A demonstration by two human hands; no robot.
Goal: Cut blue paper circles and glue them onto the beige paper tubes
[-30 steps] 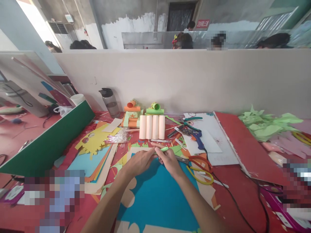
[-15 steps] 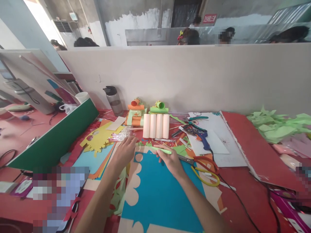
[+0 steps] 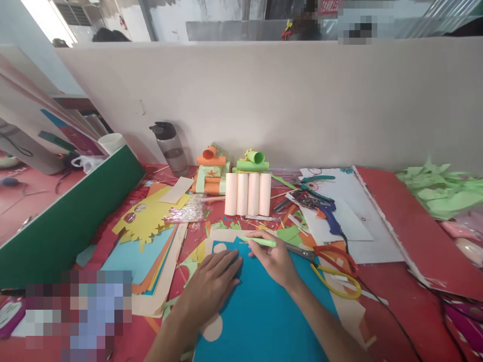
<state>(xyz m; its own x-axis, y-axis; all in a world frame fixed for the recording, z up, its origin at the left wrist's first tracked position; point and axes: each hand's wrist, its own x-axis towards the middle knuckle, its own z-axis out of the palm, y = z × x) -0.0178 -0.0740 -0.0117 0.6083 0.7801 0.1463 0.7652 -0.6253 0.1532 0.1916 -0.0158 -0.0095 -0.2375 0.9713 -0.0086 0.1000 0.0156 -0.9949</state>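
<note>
Before me lies a blue sheet of paper (image 3: 275, 311) with scalloped cut-outs along its left side, over a pale peach sheet (image 3: 221, 235). My left hand (image 3: 215, 281) rests flat on its left edge, fingers stretched out. Near the top edge, my right hand (image 3: 277, 264) grips a light green pen (image 3: 266, 242), its tip pointing left just above the paper. Scissors (image 3: 335, 279) with red and yellow handles lie just right of that hand, their blades partly behind it. Pale peach paper rolls (image 3: 248, 195) stand side by side farther back.
Orange and green rolled-paper models (image 3: 211, 173) stand by the partition, near a water bottle (image 3: 171, 149). A blue glue gun (image 3: 327, 213) and pliers (image 3: 313, 185) lie right. At left are coloured sheets (image 3: 138, 259), yellow cut paper (image 3: 147, 216) and a green board (image 3: 75, 201).
My left hand has come down from the sheet's upper left onto its left edge and flattened there. The right hand still holds the pen near the top edge. The view has tilted down.
</note>
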